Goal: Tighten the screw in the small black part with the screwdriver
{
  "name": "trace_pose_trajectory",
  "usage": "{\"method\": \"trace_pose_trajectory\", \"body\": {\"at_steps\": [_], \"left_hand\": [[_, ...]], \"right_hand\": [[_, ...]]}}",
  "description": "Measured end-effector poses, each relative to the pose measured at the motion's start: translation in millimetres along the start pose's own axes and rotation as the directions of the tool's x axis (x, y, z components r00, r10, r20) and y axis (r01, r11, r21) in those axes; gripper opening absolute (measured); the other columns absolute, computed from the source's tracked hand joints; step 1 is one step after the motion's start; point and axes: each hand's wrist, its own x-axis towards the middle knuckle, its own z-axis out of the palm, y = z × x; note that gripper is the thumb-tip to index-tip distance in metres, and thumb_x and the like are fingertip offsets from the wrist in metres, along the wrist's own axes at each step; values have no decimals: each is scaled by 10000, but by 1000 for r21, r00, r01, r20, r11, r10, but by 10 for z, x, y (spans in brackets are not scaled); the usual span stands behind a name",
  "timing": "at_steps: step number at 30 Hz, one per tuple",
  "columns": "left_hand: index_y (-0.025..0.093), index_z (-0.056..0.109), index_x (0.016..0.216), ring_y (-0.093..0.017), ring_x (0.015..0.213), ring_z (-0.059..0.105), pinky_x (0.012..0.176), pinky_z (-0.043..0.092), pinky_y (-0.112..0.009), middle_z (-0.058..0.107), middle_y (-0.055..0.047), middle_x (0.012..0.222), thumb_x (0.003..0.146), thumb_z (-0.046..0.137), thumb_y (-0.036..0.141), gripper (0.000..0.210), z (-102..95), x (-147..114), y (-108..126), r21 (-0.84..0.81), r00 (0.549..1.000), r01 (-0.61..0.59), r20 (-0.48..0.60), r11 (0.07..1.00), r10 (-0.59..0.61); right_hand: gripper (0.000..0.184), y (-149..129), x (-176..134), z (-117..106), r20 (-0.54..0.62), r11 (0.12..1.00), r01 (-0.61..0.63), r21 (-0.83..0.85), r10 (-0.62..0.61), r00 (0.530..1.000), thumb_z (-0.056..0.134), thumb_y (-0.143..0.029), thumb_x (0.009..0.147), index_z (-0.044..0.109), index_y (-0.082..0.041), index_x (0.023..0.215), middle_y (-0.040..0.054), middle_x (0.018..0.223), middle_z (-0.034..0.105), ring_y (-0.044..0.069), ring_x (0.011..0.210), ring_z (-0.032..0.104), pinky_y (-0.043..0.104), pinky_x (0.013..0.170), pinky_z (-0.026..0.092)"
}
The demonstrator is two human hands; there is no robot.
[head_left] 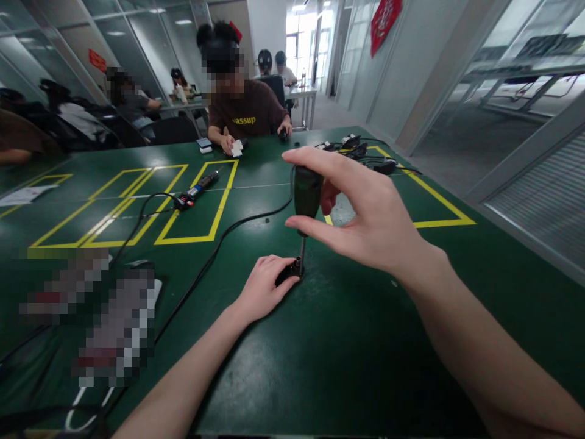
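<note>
A screwdriver (pixel 307 192) with a thick dark handle stands nearly upright, its thin metal shaft pointing down. My right hand (pixel 365 207) holds the handle, the index finger across the top and the thumb along the lower end; the other fingers are partly hidden behind. Below it, my left hand (pixel 265 283) lies low on the green table (pixel 356 341) and pinches a small black part (pixel 297 266). The shaft's lower end meets this part, but the exact contact at the tip is too small to make out.
A black cable (pixel 219 241) crosses the table left of my hands. Beyond it lies a slim electric tool (pixel 201 186) inside yellow tape. Blurred power strips (pixel 121 311) lie at left, dark cabled items (pixel 356 146) at far right. A person (pixel 244 110) sits opposite, handling small objects.
</note>
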Motion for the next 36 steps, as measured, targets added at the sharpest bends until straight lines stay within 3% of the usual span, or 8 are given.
{"method": "trace_pose_trajectory", "body": {"at_steps": [6,11,15,18,21,24,28,36], "left_hand": [[212,671,1268,-236,1078,686,1025,504,-431,770,-71,1145,998,657,324,293,3,-1,3,10,1000,-14,-12,1000,14],[209,675,1257,-244,1085,686,1036,505,-447,769,-78,1153,1000,644,338,288,-1,-7,12,-12,1000,5,-3,1000,-5],[209,678,1244,-250,1082,689,1030,508,-447,769,-82,1147,995,644,340,282,-6,-12,22,-29,1000,14,-5,999,-14],[224,677,1255,-248,1077,691,1028,508,-444,771,-76,1149,999,634,345,286,-5,-12,28,-36,1000,9,-14,999,-9],[218,678,1255,-247,1074,689,1022,508,-443,770,-79,1151,1003,627,347,288,-3,-9,36,-38,1000,12,-12,999,-12],[207,676,1243,-249,1074,684,1018,509,-443,765,-84,1151,1001,632,347,283,-2,-11,39,-38,1000,19,-7,999,-19],[187,671,1191,-247,1046,679,984,522,-429,755,-86,1120,974,674,351,272,-14,-20,39,-36,999,29,-19,999,-30],[197,668,1170,-245,1028,676,981,525,-433,753,-82,1107,966,685,360,262,-33,-14,56,-58,999,35,-21,998,-36]], "right_hand": [[741,-84,3,-25,14,997,-69,23,69,998,635,-156,895,438,-311,1593,50,1449,675,273,1031,751,402,867,640],[556,-59,27,4,-60,998,-12,57,15,998,734,-299,922,587,-209,1451,99,1416,696,303,1120,726,421,864,635],[696,-52,32,-3,-18,992,-60,111,62,998,748,-315,929,487,-250,1572,83,1657,482,373,1382,575,427,840,642],[768,-83,26,8,7,967,-120,226,122,993,692,-178,909,414,-305,1614,43,1737,342,327,1255,663,411,820,650],[672,-102,24,35,-29,950,-127,287,141,990,629,-131,885,497,-285,1525,60,1578,546,246,1026,735,412,864,644],[500,-86,28,50,-58,954,-124,273,145,988,683,-213,895,603,-271,1386,69,1346,691,274,1074,723,432,892,640],[541,-63,32,38,-69,951,-137,276,162,984,780,-300,880,616,-308,1395,77,1410,663,338,1239,659,460,894,648],[447,-82,22,104,-38,891,-166,422,200,979,693,-229,919,613,-280,1356,76,1282,692,269,1124,706,432,913,653]]}}
